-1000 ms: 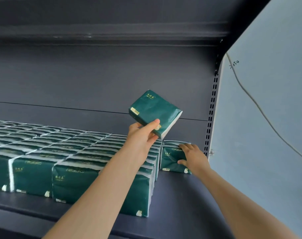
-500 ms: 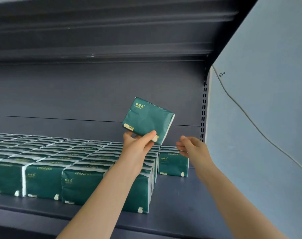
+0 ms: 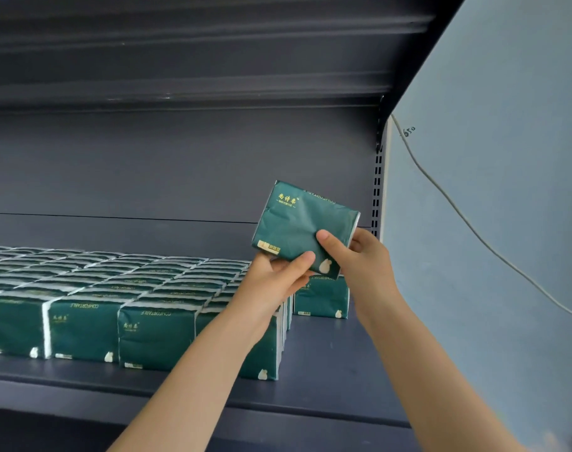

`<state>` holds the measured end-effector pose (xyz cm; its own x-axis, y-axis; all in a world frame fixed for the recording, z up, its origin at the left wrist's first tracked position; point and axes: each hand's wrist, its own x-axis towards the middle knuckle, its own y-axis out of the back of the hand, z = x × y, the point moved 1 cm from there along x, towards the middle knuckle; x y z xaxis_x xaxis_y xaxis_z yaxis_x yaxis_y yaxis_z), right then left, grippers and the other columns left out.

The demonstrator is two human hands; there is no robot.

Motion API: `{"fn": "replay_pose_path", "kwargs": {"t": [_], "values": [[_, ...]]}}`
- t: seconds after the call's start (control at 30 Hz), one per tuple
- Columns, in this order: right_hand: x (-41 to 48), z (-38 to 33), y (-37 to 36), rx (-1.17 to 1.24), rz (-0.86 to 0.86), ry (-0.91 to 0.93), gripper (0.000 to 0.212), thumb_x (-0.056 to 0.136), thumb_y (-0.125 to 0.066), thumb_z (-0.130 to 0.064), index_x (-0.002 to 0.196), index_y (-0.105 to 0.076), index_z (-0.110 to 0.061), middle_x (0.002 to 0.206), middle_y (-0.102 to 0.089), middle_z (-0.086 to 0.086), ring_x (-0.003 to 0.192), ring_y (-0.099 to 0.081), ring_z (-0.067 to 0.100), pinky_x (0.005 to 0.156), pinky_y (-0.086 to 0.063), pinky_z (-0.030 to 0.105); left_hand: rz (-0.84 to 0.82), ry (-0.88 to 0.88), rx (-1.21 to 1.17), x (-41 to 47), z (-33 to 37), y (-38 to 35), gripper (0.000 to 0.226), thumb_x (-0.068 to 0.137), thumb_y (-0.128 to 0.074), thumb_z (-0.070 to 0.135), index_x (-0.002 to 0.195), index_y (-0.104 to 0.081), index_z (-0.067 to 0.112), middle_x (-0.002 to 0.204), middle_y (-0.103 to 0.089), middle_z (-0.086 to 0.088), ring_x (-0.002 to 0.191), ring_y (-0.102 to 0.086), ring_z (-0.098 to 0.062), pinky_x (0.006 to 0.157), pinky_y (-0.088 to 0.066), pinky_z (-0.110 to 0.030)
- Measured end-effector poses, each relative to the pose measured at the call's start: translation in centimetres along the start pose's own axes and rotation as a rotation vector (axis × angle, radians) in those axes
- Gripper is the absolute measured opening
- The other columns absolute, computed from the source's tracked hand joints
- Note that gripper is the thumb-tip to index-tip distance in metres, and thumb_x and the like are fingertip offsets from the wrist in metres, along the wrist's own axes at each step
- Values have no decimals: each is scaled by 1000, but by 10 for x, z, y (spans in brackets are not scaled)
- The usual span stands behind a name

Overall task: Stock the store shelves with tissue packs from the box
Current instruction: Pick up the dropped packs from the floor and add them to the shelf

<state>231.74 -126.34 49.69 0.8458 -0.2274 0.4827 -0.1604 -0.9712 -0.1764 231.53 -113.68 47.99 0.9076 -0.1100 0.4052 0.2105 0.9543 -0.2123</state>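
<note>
The dark shelf (image 3: 327,360) carries a block (image 3: 114,288) of packs from the view's 9 o'clock to its centre: dark green wrappers, gold lettering, white ends, standing tight together. 1 lone pack (image 3: 320,298) stands at the block's 3 o'clock, near the slotted upright (image 3: 377,190). Above it, off the shelf, is the held pack (image 3: 297,223) — same green, gold logo near its top, creased, tilted. The left hand (image 3: 271,282) pinches its 6 o'clock edge; the right hand (image 3: 363,265) grips its 4 o'clock corner, thumb on the face.
</note>
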Motion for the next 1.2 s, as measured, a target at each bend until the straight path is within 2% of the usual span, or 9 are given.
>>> {"fn": "replay_pose_path", "kwargs": {"t": [0.1,0.23,0.33,0.43,0.57,0.77,0.93,1.03,1.2], "values": [[5,5,10,11,20,-17,25,80,-74,-21,99,-64,-9,91,-71,5,79,-68,17,69,-55,28,42,17,231,-5,0,19,16,89,-61,24,103,-58,15,106,-68,-6,98,-67,-13,90,-51,-27],[21,22,26,-91,85,-20,30,80,-74,-22,102,-61,-8,92,-68,4,79,-67,17,64,-53,25,68,-176,881,-8,-1,47,26,92,-56,37,112,-56,20,112,-60,11,105,-56,-2,88,-41,-13],[30,44,34,-294,102,-34,26,81,-73,-21,99,-57,-9,81,-60,-4,69,-61,9,59,-50,23,-43,-277,1368,-10,-4,60,45,96,-41,47,131,-48,20,132,-48,10,124,-43,-5,99,-32,-19],[40,77,39,-491,100,-77,21,82,-72,-23,90,-55,-15,76,-58,-6,73,-60,16,70,-53,35,-184,-296,1666,-11,-11,69,67,92,-19,64,141,-36,22,145,-36,10,133,-31,-7,105,-27,-22],[52,118,39,-776,67,-97,30,84,-69,-26,104,-55,-9,91,-59,0,78,-56,19,66,-39,28,-317,-250,1793,-11,-15,74,105,66,10,81,147,-26,24,155,-21,8,142,-19,-10,113,-17,-27],[60,157,32,-1002,35,-89,38,88,-64,-29,115,-49,-6,115,-55,10,102,-57,29,78,-41,32,-392,-256,1835,-3,-25,83,109,58,15,74,146,-25,24,152,-27,7,138,-29,-13,112,-23,-32],[72,164,30,-842,42,-193,32,84,-68,-25,110,-51,-14,103,-66,5,89,-66,28,76,-51,31,-385,-275,1778,3,-31,86,112,56,19,77,144,-28,26,148,-34,10,134,-34,-10,110,-26,-30],[74,167,26,-718,85,-215,37,81,-68,-17,115,-54,-14,108,-65,3,97,-63,26,83,-51,32,-379,-293,1763,6,-33,88,119,52,25,81,142,-30,27,146,-37,11,133,-36,-10,108,-30,-30],[78,164,22,-500,93,-321,37,77,-63,-8,112,-49,-12,92,-60,4,60,-51,18,46,-43,25,-395,-289,1750,7,-35,88,107,61,9,86,142,-30,28,147,-36,13,133,-36,-10,107,-30,-29]]}}
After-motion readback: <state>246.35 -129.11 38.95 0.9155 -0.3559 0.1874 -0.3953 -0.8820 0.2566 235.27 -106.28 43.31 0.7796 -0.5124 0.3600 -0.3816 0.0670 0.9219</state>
